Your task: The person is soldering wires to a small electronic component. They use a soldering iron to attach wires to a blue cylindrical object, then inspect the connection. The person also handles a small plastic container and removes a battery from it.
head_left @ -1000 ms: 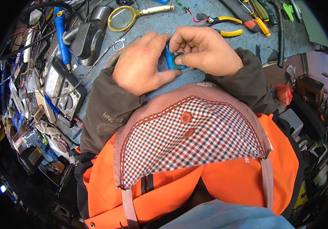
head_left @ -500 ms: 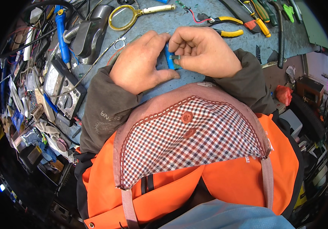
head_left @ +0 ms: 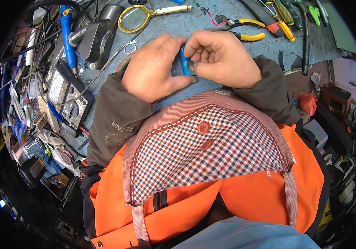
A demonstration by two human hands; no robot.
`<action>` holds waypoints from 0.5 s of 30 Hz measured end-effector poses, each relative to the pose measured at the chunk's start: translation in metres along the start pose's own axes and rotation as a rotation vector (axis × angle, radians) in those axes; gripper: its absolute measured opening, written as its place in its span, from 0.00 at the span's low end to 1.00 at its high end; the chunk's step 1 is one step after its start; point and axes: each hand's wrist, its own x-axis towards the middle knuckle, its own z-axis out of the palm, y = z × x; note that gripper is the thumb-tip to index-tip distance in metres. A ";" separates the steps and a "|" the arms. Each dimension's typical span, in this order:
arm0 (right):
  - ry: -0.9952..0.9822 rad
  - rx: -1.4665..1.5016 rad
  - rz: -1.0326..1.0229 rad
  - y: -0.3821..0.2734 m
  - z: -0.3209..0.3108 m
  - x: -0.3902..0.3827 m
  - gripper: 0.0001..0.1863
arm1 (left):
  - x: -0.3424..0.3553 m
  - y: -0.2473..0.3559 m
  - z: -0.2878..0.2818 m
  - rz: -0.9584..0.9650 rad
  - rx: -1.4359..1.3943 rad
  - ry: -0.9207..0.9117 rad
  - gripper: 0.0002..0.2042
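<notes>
On the blue-grey bench, a small blue block-like piece [head_left: 184, 63] lies between my two hands, partly covered by them. My left hand [head_left: 153, 68] is bent around its left side, thumb stretched along the near end and fingertips at the far end. My right hand [head_left: 223, 60] has its fingers curled, with thumb and forefinger pinched at the block's right side. A small dark green strip [head_left: 191, 63] shows at the right thumb tip, over the block. How the strip meets the block is too small to make out.
A magnifying glass [head_left: 134, 18] and yellow-handled pliers [head_left: 248, 36] lie beyond my hands, with cutters and screwdrivers [head_left: 285, 31] at the far right. On the left are a dark metal clamp-like device [head_left: 99, 41], an analog meter [head_left: 72, 97], cables and piled clutter.
</notes>
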 end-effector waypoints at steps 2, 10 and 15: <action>-0.005 -0.022 -0.007 -0.001 -0.001 0.000 0.14 | 0.000 0.000 0.000 -0.002 0.002 -0.003 0.36; 0.005 -0.035 -0.023 0.001 0.000 0.000 0.14 | -0.001 -0.003 0.003 0.020 0.021 0.037 0.38; 0.016 -0.051 -0.039 0.000 0.000 -0.001 0.14 | -0.001 -0.003 0.003 0.010 0.025 0.028 0.38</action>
